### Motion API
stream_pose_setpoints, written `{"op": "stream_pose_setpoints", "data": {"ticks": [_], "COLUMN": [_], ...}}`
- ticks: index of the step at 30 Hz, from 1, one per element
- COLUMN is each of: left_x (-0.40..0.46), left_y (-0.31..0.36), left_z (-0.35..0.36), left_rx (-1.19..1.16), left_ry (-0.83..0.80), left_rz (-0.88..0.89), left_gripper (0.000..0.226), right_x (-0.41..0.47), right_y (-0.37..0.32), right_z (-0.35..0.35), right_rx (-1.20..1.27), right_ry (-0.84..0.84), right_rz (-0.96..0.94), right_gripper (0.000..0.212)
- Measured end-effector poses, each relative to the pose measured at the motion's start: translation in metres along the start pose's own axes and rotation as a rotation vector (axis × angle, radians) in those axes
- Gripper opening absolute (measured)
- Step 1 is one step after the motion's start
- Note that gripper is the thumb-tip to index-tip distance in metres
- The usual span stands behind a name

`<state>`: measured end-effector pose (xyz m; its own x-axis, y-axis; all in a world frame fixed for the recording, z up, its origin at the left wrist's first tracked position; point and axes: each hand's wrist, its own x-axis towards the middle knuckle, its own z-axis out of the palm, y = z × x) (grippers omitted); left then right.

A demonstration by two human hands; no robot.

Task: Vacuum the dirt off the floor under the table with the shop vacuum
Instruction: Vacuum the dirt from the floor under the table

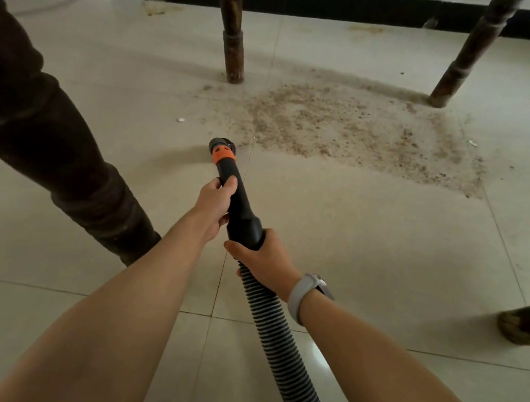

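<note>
While both hands grip it, black orange-collared nozzle (225, 158) nears dirt (350, 127)

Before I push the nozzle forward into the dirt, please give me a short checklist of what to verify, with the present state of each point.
1. Left hand grips the black wand: ok.
2. Right hand holds the wand where it joins the ribbed hose: ok.
3. Brush nozzle is down at the tile floor: ok.
4. Nozzle is at the near left edge of the dirt patch: ok.
5. Path ahead is free of the table legs: ok.
6. Suction is running: cannot tell.
</note>
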<state>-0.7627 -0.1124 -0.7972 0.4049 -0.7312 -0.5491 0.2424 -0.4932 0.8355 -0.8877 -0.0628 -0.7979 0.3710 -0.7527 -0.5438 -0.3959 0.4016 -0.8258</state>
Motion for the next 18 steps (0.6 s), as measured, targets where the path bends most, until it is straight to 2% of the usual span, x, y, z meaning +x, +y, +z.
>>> {"op": "stream_pose_setpoints", "data": {"ticks": [6, 11, 15, 18], "left_x": [0.003, 0.004, 0.004, 0.002], "left_y": [0.001, 0.003, 0.003, 0.002], "left_z": [0.009, 0.021, 0.034, 0.043], "left_rx": [-0.007, -0.006, 0.036, 0.050], "left_ry": [-0.013, -0.046, -0.064, -0.082], "left_rz": [-0.012, -0.024, -0.016, -0.021], "left_gripper": [0.029, 0.019, 0.030, 0.030], "right_x": [0.005, 0.004, 0.003, -0.001], "right_y": [0.005, 0.005, 0.008, 0.011], "right_z": [-0.005, -0.013, -0.022, -0.030], "right_rx": [-0.071, -0.078, -0.060, -0.058], "right_ry": [0.066, 0.085, 0.095, 0.099], "right_rz": [0.005, 0.010, 0.015, 0.013], "right_gripper": [0.043, 0.040, 0.043, 0.043]}}
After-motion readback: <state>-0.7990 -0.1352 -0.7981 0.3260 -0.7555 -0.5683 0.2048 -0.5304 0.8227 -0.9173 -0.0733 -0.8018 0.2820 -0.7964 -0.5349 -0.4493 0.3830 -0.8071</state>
